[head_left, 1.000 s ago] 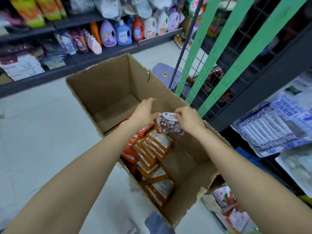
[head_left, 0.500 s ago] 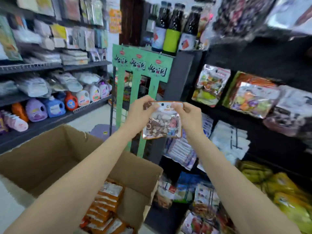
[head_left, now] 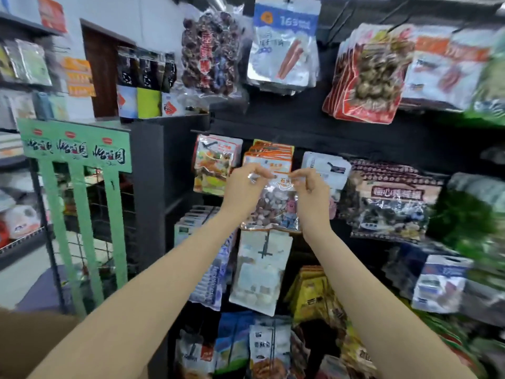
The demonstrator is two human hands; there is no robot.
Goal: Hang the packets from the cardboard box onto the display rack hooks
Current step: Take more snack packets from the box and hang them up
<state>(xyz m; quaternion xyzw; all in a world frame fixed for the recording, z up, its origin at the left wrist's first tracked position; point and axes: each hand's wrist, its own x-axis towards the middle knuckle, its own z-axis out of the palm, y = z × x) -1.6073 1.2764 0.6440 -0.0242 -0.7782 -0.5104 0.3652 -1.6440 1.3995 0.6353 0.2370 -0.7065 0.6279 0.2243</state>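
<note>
A clear packet (head_left: 274,206) of brown and pink sweets with a cartoon figure is held up against the black display rack (head_left: 300,124). My left hand (head_left: 244,191) pinches its top left corner and my right hand (head_left: 311,198) pinches its top right corner. The packet's header sits just in front of a stack of orange-topped packets (head_left: 270,155) hanging on a hook. The hook itself is hidden behind the packets. A corner of the cardboard box (head_left: 24,340) shows at the bottom left.
Hanging packets fill the rack all round: dark dried fruit (head_left: 211,53) above, a white-blue packet (head_left: 284,47), mushrooms (head_left: 369,75), a white packet (head_left: 259,272) below. A green wire stand (head_left: 79,187) is at the left, bottles (head_left: 146,86) on a ledge behind it.
Both hands lifted the sweets packet out of the box and up to the rack, reaching the orange-topped stack. My view swung from the box up to the rack.
</note>
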